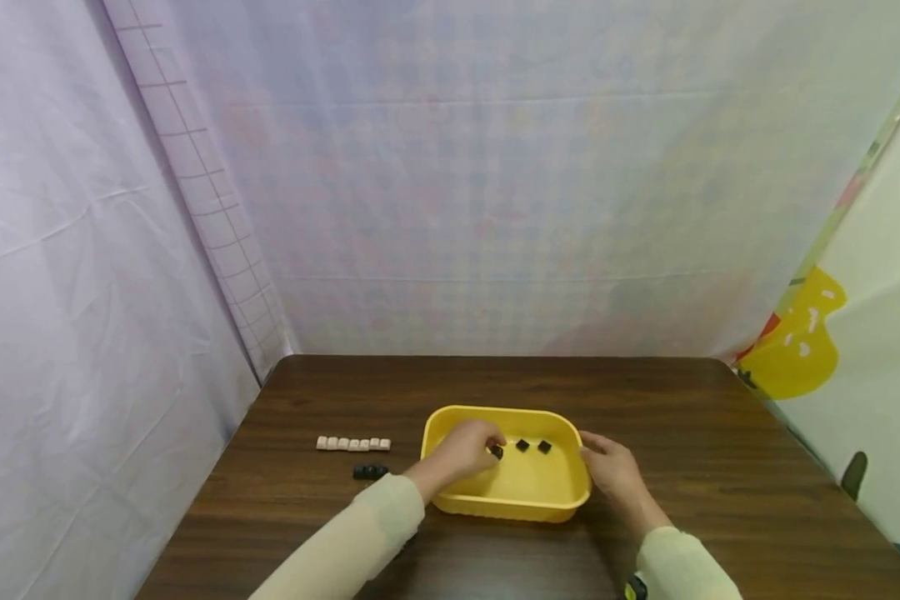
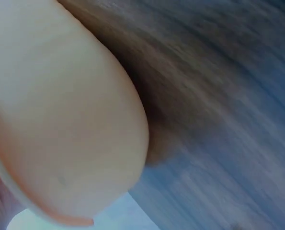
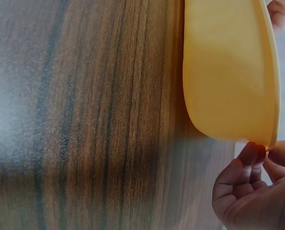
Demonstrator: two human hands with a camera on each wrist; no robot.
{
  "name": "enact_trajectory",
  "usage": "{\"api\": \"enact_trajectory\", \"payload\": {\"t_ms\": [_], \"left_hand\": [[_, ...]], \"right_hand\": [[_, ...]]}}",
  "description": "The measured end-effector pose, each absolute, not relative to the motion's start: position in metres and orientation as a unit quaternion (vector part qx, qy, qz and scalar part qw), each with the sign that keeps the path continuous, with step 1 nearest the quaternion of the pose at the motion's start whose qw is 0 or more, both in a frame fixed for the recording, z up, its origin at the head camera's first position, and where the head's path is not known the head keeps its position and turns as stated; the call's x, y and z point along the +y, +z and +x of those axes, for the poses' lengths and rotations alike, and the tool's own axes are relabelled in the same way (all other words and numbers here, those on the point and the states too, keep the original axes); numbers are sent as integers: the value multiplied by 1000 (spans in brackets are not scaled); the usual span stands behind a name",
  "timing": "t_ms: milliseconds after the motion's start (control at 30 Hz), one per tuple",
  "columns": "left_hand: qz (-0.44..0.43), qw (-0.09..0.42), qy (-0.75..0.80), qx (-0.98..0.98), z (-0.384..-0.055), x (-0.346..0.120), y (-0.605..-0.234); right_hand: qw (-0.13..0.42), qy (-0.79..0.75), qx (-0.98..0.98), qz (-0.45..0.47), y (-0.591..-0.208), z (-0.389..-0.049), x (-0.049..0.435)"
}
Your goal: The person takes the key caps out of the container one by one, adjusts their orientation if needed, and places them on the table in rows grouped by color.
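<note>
A yellow plastic basin stands on the table, its outer wall filling much of the left wrist view. My left hand reaches in over its left side and pinches a small black block low over the basin floor. Just right of those fingers lie two more black blocks, one nearer and one farther right. With thumb and fingertips, my right hand grips the basin's right rim; the right wrist view shows this hand at the rim's corner.
Left of the basin, several small white blocks form a straight row on the dark wooden table. A shorter row of black blocks lies in front of it, near my left sleeve. Light curtains hang behind the table.
</note>
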State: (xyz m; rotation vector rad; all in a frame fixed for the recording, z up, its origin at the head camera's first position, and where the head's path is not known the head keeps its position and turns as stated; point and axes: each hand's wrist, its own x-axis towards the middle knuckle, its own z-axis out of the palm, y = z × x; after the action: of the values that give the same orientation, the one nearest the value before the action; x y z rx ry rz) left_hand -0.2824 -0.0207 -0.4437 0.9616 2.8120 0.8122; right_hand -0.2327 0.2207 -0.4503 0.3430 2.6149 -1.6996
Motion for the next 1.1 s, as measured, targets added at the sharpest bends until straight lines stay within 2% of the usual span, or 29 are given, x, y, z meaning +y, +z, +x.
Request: {"api": "enact_trajectory", "payload": {"t_ms": [267,633,1100], "left_hand": [[289,20,337,896,-284,-48,-440],[218,-30,421,880,-272,-102,-436],[123,-74,438,888,-266,-176,-445]], "right_hand": [[8,-550,827,119,-453,-233,220],[6,-555,824,116,-453,-233,219],[0,-560,820,116,-452,-234,219]]}}
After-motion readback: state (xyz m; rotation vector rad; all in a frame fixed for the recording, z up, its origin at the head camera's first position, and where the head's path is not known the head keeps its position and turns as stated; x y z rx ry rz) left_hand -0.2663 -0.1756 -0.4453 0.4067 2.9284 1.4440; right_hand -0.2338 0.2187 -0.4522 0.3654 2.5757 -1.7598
